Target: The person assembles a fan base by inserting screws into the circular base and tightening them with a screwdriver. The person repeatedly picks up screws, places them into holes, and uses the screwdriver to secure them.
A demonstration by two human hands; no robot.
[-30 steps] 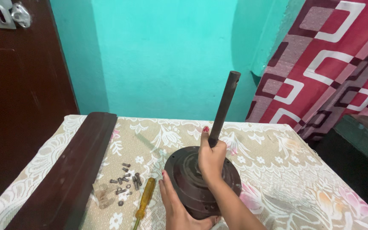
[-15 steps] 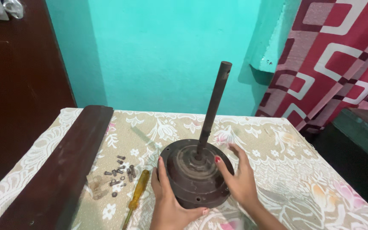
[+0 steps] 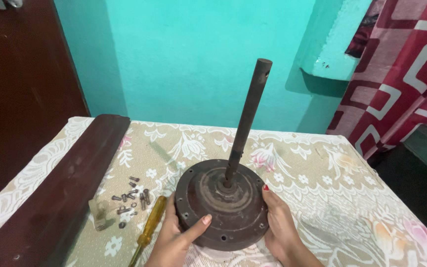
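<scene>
A table [image 3: 352,198] covered with a cream floral lace cloth [image 3: 322,173] is filling the lower part of the view, standing against a turquoise wall [image 3: 189,59], with a dark brown door [image 3: 21,74] showing at the left and a red patterned curtain [image 3: 411,74] hanging at the right. A long dark wooden board [image 3: 65,193] is lying along the left edge of the table, running from the far side toward the camera. Near the middle of the table, a round dark metal motor housing [image 3: 223,205] is sitting flat on the cloth, with 1 dark metal shaft [image 3: 248,118] rising from its centre and leaning slightly to the right. The left hand [image 3: 174,237] is cupping the housing's left rim, thumb lying over the top face and fingers wrapped against the side. The right hand [image 3: 277,227] is pressing against the right rim, thumb resting on the top edge, fingers curled around the side; both hands are clasping the housing between them. Just left of the left hand, a screwdriver with a yellow handle [image 3: 149,230] is lying on the cloth, pointing toward the camera. Farther left, between the screwdriver and the board, a small cluster of screws [image 3: 132,195] is lying scattered, and beside it a small clear plastic piece [image 3: 99,215] is resting.
</scene>
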